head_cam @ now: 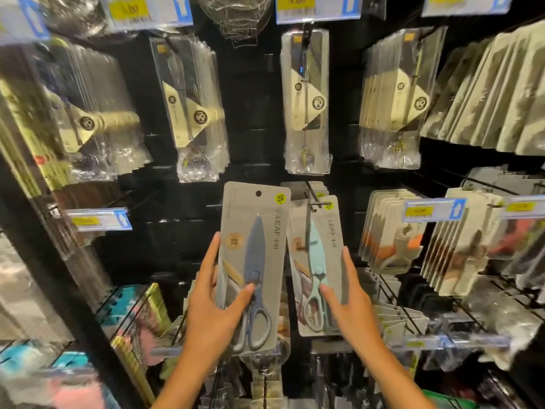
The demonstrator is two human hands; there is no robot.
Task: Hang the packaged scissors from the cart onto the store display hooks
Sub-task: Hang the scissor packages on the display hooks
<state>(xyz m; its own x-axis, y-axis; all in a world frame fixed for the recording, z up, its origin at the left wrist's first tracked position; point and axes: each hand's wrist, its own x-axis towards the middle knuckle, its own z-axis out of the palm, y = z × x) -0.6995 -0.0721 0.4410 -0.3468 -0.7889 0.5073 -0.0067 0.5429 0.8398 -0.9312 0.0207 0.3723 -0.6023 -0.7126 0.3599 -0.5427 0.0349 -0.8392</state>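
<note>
My left hand [216, 302] grips a grey card pack of blue-grey scissors [252, 261], thumb across the front and fingers behind its left edge. The pack is held upright, its hang hole free and left of the display hook [314, 196]. A second pack with mint-green scissors [317, 270] hangs on that hook in front of several more packs. My right hand [348, 302] holds the mint pack's lower right side, thumb on the front, fingers along its right edge.
Dark slatwall carries clear packs of utensils [306, 101] above and more carded goods [389, 231] to the right. Price tag holders [433, 209] jut out on hook ends. Lower hooks with packs [413, 317] sit beneath my hands. A dark shelf post [44, 231] stands left.
</note>
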